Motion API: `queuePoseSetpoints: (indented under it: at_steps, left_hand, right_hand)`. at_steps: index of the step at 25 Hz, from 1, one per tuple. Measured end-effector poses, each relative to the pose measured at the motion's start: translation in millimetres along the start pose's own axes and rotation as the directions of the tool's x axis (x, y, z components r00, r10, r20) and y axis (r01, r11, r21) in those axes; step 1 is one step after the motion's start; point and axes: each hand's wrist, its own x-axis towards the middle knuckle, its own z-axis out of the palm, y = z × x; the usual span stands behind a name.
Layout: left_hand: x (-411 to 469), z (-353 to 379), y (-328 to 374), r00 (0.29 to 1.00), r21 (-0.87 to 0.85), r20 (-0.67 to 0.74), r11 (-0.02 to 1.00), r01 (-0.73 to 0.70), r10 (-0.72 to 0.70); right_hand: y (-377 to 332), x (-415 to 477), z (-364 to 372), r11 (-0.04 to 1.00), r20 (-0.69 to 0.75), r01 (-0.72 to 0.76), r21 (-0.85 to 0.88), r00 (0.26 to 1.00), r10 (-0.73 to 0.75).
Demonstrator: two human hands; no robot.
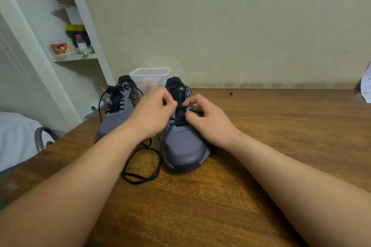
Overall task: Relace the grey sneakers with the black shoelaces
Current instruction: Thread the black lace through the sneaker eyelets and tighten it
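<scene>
Two grey sneakers stand side by side on a wooden tabletop (261,146), toes toward the person. The laced sneaker (116,118) sits farther left. Both hands meet over the second sneaker (184,146). The right hand (208,120) has a grip that pinches the black shoelace (140,178) at an eyelet. The left hand (154,114) has a tightly curled grip; I cannot tell whether it holds lace. Slack lace loops on the tabletop.

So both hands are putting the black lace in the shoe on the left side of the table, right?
Not quite. The left hand and right hand are putting the black shoelace in the grey sneaker on the right, as the head view shows. The left sneaker is not being touched.
</scene>
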Motion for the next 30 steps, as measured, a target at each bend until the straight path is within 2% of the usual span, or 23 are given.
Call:
queuePoseSetpoints:
  at_steps: [2,3,5,7,8,9,11,13,15,19,21,23,26,30]
  left_hand:
    - [-2.8,-8.2,-9.1,0.979,-0.170,-0.129,0.976,0.138,-0.161]
    - [-3.3,-11.7,-16.9,0.940,-0.308,-0.200,0.929,0.206,-0.275]
    - [-5.5,-15.2,-32.7,0.810,-0.540,-0.326,0.799,0.264,-0.488]
    - [-13.1,-12.0,-37.9,0.714,-0.598,-0.379,0.745,0.297,-0.589]
    - [-18.0,-8.6,-37.6,0.715,-0.564,-0.402,0.769,0.299,-0.572]
    - [-22.9,-5.5,-36.2,0.751,-0.481,-0.431,0.831,0.278,-0.500]
    - [-29.6,-2.0,-28.6,0.871,-0.176,-0.440,0.972,0.154,-0.217]
    - [-26.7,0.3,-19.9,0.959,0.133,-0.278,0.991,-0.025,0.061]
    - [-17.4,2.2,-11.4,0.988,0.261,-0.068,0.958,-0.119,0.141]
    - [4.1,-4.1,-1.6,0.989,0.259,0.115,0.959,-0.115,0.088]
    - [12.0,-6.0,0.6,0.984,0.293,0.163,0.949,-0.119,0.073]
    - [14.8,-5.2,-1.0,0.982,0.247,0.177,0.963,-0.104,0.061]
    - [12.8,-3.8,-7.3,0.995,0.066,0.083,0.996,-0.066,0.061]
    - [11.8,-0.9,-15.3,0.997,-0.008,-0.073,1.000,-0.011,0.010]
  right_hand:
    - [-0.9,-0.4,-1.5,1.000,0.015,-0.006,-0.006,1.000,0.006]
    - [-1.0,-0.6,-1.5,1.000,0.020,-0.005,-0.007,1.000,0.005]
    - [-1.4,-0.7,-1.6,1.000,0.023,0.000,-0.012,1.000,0.001]
    - [-1.2,-0.8,-1.0,1.000,0.023,-0.005,-0.015,1.000,0.005]
    - [-1.2,-1.3,-1.1,1.000,0.021,-0.007,-0.010,1.000,0.007]
    - [-1.5,-1.6,-1.0,1.000,0.019,-0.008,-0.003,1.000,0.009]
    - [-2.3,-2.0,-0.5,1.000,0.012,-0.004,0.011,1.000,0.004]
    - [-1.1,-1.2,0.0,1.000,0.003,0.006,0.014,1.000,-0.006]
    - [-0.7,-1.3,-0.2,1.000,0.009,0.008,0.015,1.000,-0.008]
    - [-4.0,-2.3,-5.9,0.987,0.036,-0.070,0.145,0.997,0.066]
    - [-4.7,-4.0,-9.6,0.974,0.069,-0.103,0.204,0.993,0.091]
    - [-4.2,-5.7,-11.2,0.977,0.078,-0.098,0.188,0.993,0.085]
    - [-7.0,-8.1,-11.5,0.971,0.092,-0.129,0.201,0.989,0.112]
    - [-10.4,-8.2,-12.4,0.963,0.102,-0.162,0.216,0.985,0.142]
